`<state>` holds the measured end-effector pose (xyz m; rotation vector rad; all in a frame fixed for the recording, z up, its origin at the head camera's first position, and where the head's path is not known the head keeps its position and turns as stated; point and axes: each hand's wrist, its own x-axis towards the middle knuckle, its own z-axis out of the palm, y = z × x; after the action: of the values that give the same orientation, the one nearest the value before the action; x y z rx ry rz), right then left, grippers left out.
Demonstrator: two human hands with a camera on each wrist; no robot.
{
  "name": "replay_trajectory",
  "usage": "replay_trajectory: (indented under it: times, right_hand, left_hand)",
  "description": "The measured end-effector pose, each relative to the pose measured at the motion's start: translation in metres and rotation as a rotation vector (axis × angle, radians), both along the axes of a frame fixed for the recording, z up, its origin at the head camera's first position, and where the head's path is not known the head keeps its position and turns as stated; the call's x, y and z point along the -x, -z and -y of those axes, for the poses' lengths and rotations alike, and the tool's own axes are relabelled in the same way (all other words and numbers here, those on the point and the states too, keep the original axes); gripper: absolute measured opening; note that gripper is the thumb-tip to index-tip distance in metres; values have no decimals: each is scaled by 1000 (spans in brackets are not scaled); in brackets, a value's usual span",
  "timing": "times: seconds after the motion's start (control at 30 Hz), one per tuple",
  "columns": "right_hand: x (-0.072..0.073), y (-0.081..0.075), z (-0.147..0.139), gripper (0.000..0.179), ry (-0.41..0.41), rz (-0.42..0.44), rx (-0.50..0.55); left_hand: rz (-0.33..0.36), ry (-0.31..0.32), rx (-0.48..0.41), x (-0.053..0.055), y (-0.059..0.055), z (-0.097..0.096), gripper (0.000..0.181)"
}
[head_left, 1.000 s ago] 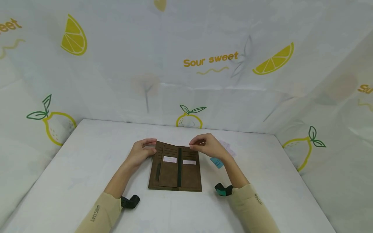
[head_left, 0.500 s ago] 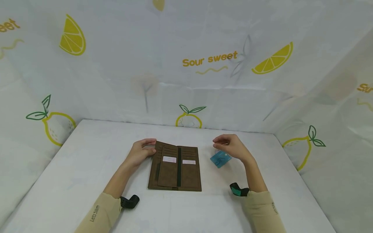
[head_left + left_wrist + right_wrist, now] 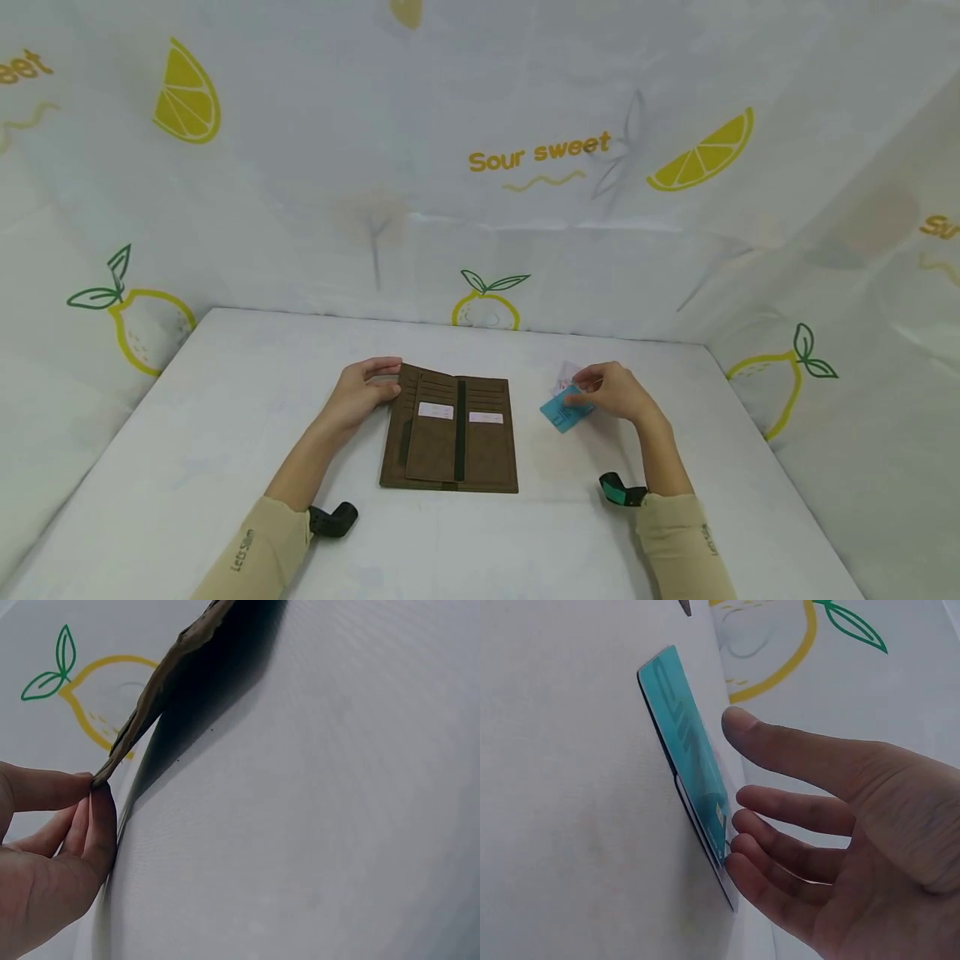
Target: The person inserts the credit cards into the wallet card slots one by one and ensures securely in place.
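Note:
An unfolded brown wallet (image 3: 488, 454) lies on the table, with white-topped cards (image 3: 436, 410) showing in its slots. At its upper left corner my left hand (image 3: 356, 393) pinches the edge; the left wrist view shows thumb and fingertips on the wallet edge (image 3: 142, 705), which is lifted off the table. To the right, my right hand (image 3: 621, 393) hovers over a blue card (image 3: 558, 413). From the right wrist, the thumb stands apart from the blue card (image 3: 682, 735) and the loosely bent fingers are right by its near edge.
A pale pink printed card (image 3: 565, 376) lies partly under the blue card, towards the back. Black wrist cameras (image 3: 333, 520) stick out from both sleeves. A white lemon-print sheet (image 3: 360, 167) stands behind the white table (image 3: 247, 375).
My right hand has moved right from the wallet's upper right corner, then come down over the blue card. The left hand keeps its hold on the wallet.

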<state>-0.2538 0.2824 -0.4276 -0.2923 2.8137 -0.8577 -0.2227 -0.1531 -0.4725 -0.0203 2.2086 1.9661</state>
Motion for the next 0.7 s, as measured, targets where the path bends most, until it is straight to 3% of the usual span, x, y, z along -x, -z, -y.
replay_trajectory:
  times: [0.33,0.7]
  right_hand:
    - [1,5,7,49,56,-11,-56]
    - [2,9,0,55,4,15,9]
  left_hand:
    - [0,6,-7,0,-2,0,51]
    - [-5,16,-17,-1,-3,0,51]
